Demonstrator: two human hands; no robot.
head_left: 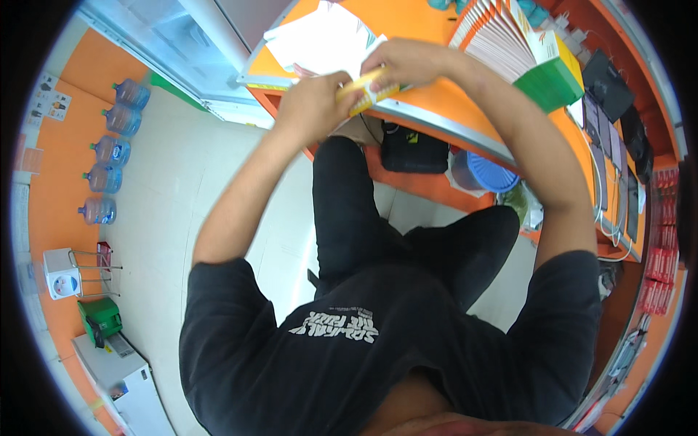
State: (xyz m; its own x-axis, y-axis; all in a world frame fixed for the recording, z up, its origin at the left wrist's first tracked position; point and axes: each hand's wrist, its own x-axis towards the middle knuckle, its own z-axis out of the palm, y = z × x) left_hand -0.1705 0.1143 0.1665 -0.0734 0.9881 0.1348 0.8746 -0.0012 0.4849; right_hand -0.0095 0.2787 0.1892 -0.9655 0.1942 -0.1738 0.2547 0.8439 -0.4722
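Observation:
Both hands meet over the front edge of the orange table [429, 105]. Between them is a small yellow-and-white packet, perhaps a flat carton [361, 103]; its exact kind is not clear. My left hand [314, 105] grips its left end, thumb and fingers closed round it. My right hand [411, 62] pinches the far right part from above. Just beyond the hands lie crumpled white sheets [323, 36], paper or plastic. To the right of my right hand stands an open green-and-yellow box [552, 76] beside a fanned row of white-and-orange packets [494, 40].
Several phones [600, 131] with white cables line the table's right side. Beneath the table are a black bag [414, 149] and a blue basket [487, 171]. Large water bottles [113, 151] stand along the left wall. A glass-doored cabinet [182, 36] is at the far left.

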